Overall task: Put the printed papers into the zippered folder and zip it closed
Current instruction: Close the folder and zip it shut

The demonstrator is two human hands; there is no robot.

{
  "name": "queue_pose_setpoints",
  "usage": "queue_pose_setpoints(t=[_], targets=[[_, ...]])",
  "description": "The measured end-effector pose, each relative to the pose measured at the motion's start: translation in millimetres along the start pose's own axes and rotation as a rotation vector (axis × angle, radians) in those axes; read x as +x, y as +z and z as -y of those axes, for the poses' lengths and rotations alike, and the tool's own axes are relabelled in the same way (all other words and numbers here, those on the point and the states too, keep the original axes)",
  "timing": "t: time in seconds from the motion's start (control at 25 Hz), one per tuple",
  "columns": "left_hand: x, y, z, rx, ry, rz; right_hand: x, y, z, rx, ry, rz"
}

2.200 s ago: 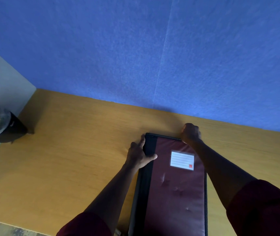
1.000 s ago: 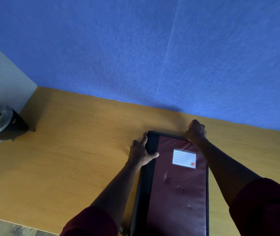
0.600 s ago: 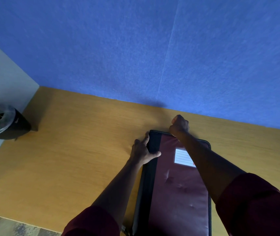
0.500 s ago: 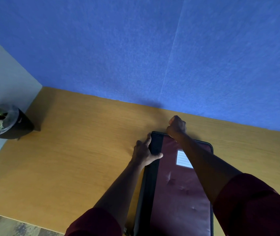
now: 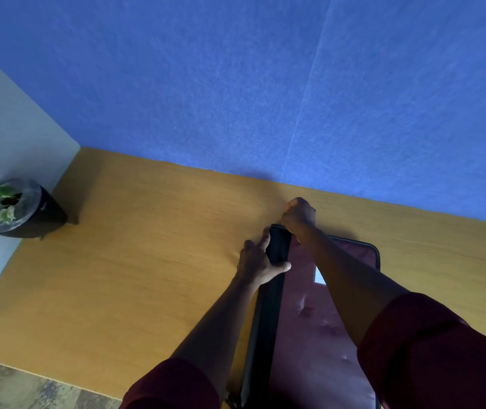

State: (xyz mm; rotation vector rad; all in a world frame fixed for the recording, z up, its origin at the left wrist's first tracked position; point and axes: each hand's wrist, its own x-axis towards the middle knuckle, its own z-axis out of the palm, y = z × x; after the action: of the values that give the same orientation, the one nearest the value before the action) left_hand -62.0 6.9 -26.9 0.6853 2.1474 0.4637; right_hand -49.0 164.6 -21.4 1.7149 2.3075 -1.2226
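A maroon zippered folder (image 5: 318, 326) with a black spine lies flat on the wooden desk, running from the near edge toward the wall. My left hand (image 5: 258, 262) grips the black spine near the far left corner, thumb on top. My right hand (image 5: 299, 214) is closed in a pinch at the folder's far left corner; the zipper pull itself is hidden inside the fingers. My right forearm crosses the cover and hides most of the white label (image 5: 319, 277). No printed papers show.
A dark pot with a small green plant (image 5: 14, 212) stands at the desk's (image 5: 147, 261) far left corner by a white wall. A blue partition rises right behind the desk. The floor shows at the lower left.
My right hand has travelled left along the folder's far edge, from the right corner to the left corner. My left hand has kept its hold on the spine.
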Motion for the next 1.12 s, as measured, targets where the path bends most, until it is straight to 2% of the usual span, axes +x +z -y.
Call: queue_pose_setpoints(t=[0.16, 0.36, 0.44, 0.76, 0.96, 1.12], targets=[[1, 1, -1, 0.003, -0.003, -0.009, -10, -10, -20, -0.047, -0.046, 0.009], [0, 4, 0, 0.01, 0.015, -0.04, -42, -22, -57, -0.258, -0.238, -0.127], [-2, 4, 1, -0.005, 0.026, -0.059, -55, -25, -75, -0.318, -0.261, -0.174], [-29, 19, 8, 0.046, 0.076, -0.117, -113, -31, -154, -0.398, -0.178, -0.167], [-61, 37, 16, 0.051, 0.067, -0.139, -152, -31, -191, -0.349, -0.084, -0.2], [-92, 53, 25, 0.054, 0.045, -0.145, -180, -31, -212, -0.217, 0.014, -0.185]])
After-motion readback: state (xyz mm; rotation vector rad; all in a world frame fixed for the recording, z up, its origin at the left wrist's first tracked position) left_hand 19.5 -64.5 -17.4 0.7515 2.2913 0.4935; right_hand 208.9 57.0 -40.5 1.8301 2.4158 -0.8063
